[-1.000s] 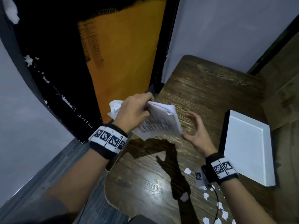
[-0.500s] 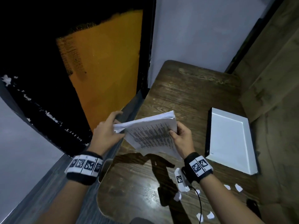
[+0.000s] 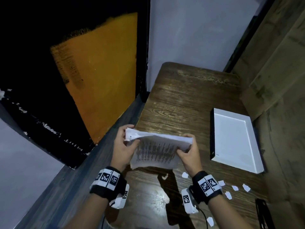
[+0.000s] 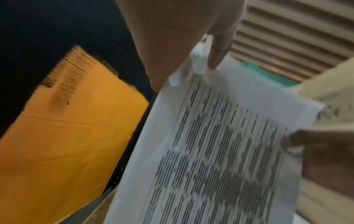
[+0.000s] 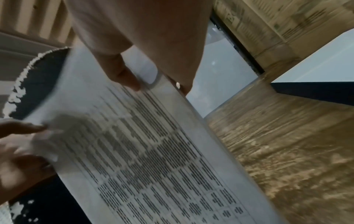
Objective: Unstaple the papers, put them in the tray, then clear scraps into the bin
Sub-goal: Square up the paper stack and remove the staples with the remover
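Papers (image 3: pixel 156 151) hang above the worktop (image 3: pixel 181 103), left hand (image 3: pixel 123 146) pinching the crumpled corner, right hand (image 3: pixel 189 154) clamping the opposite edge, probably squaring them; tray (image 3: pixel 257 146) waits beside.

Printed lines on the papers (image 4: pixel 220 151) too blurred to read; black object (image 3: pixel 264 212) cut off at bottom edge.
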Demonstrator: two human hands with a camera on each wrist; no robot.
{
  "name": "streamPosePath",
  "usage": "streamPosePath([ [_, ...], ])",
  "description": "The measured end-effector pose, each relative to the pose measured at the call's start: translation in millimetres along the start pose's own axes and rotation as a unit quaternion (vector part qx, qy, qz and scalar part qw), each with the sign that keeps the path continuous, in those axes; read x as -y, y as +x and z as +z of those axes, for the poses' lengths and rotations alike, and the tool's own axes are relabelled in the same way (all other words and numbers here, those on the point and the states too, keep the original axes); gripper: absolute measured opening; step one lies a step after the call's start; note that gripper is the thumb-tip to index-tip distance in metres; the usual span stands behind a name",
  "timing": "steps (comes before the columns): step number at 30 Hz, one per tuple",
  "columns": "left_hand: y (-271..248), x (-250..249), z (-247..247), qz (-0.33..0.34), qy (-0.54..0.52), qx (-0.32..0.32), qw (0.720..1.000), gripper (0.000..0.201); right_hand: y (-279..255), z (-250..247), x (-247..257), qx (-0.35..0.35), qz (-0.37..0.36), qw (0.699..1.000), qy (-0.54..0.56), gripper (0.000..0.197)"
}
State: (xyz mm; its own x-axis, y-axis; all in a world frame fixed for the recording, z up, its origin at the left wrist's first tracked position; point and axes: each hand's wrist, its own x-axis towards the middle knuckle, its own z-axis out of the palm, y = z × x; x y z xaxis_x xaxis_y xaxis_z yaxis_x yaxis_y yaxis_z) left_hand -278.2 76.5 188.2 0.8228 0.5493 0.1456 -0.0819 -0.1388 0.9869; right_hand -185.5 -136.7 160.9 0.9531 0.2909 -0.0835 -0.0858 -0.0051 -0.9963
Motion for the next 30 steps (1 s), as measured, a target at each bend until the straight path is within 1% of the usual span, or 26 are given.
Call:
streamPosePath([
  [2, -3.5, 12.1, 5.2, -0.036, 0.009, 0.037, 0.999, 0.037, -1.3, 2.7, -8.2, -0.010, 0.008, 1.000, -0.011, 0.049],
  [4, -5.3, 20.9, 10.0, -0.072, -0.011, 0.026, 0.997, 0.033, -0.2, 6.3, -13.7, -0.020, 0.004, 0.999, -0.033, 0.047],
  [6, -4.4, 23.4, 14.5, -0.091, -0.021, -0.002, 0.996, 0.034, 2.7, 9.1, -13.7, -0.024, 0.002, 0.998, -0.053, 0.046],
  [8, -3.3, 17.8, 18.1, -0.079, -0.011, -0.028, 0.996, 0.037, 6.3, 7.5, -7.0, -0.021, -0.009, 0.998, -0.062, 0.045],
  [11, -3.9, 14.2, 19.9, -0.064, -0.024, -0.063, 0.996, 0.037, 9.2, -2.2, 5.7, -0.013, -0.035, 0.998, -0.054, 0.045],
  [12, -5.6, 17.3, 19.3, -0.069, -0.031, -0.069, 0.995, 0.036, 9.5, -5.3, 4.7, -0.009, -0.033, 0.998, -0.050, 0.045],
  [14, -8.4, 28.7, 21.3, -0.096, -0.038, -0.068, 0.992, 0.033, 9.8, -6.1, -6.6, 0.000, -0.008, 0.998, -0.065, 0.042],
  [17, -17.9, 44.1, 30.5, -0.155, -0.044, -0.065, 0.985, 0.031, 3.7, -2.8, -28.5, 0.013, 0.060, 0.996, -0.070, 0.031],
  [21, -18.9, 52.3, 33.3, -0.140, -0.037, -0.131, 0.981, 0.027, 3.9, -3.1, -39.8, -0.001, 0.073, 0.995, -0.070, 0.026],
  [22, -19.3, 56.4, 32.8, -0.140, -0.033, -0.137, 0.980, 0.026, 4.0, -2.8, -46.2, -0.005, 0.078, 0.994, -0.083, 0.024],
  [25, -24.2, 62.9, 34.1, -0.161, -0.017, -0.106, 0.981, 0.027, 1.5, -0.2, -64.1, 0.013, 0.110, 0.988, -0.109, 0.021],
  [27, -19.8, 58.7, 30.8, -0.141, 0.000, -0.088, 0.986, 0.030, 5.1, -1.9, -63.7, 0.023, 0.109, 0.988, -0.104, 0.025],
  [30, -4.7, 53.3, 12.0, -0.122, -0.002, -0.022, 0.992, 0.041, 14.3, -11.6, -44.4, 0.089, 0.105, 0.988, -0.076, 0.037],
])
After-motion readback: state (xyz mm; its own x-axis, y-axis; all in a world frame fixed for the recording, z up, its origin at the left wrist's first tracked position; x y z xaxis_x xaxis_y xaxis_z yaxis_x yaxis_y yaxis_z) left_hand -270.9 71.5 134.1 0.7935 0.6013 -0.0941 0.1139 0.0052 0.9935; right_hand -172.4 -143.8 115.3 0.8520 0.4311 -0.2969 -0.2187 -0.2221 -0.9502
